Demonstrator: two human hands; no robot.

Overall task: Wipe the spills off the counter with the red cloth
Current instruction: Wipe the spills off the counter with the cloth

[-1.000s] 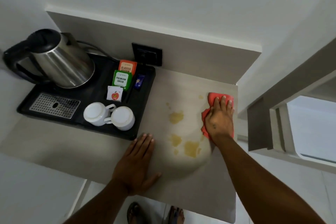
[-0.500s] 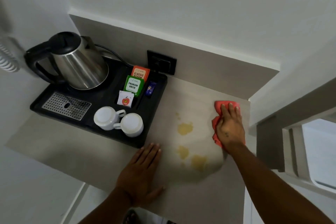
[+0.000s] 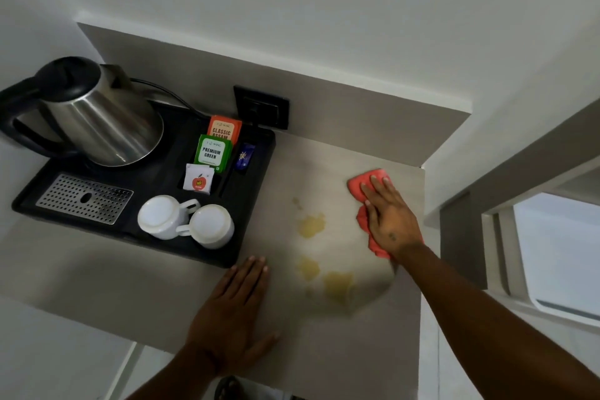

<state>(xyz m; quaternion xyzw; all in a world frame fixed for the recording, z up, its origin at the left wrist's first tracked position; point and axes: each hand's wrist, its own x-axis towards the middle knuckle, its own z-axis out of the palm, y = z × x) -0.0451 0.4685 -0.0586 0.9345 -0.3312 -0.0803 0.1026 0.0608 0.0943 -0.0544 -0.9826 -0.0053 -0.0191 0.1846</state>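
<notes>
My right hand (image 3: 389,221) lies flat on the red cloth (image 3: 358,187), pressing it onto the grey counter (image 3: 373,351) near its far right edge. Yellow spills sit to the left of the cloth: one patch (image 3: 312,225) in the middle and two more patches (image 3: 337,286) nearer to me. My left hand (image 3: 232,312) rests palm down on the counter near the front edge, fingers spread, holding nothing.
A black tray (image 3: 194,253) on the left carries a steel kettle (image 3: 97,120), two upturned white cups (image 3: 185,224) and tea sachets (image 3: 212,153). A black wall socket (image 3: 261,107) is behind it. The counter ends at a wall on the right.
The right hand and cloth have slid a little left along the far right of the counter. The spills look unchanged. My left hand stays flat in place.
</notes>
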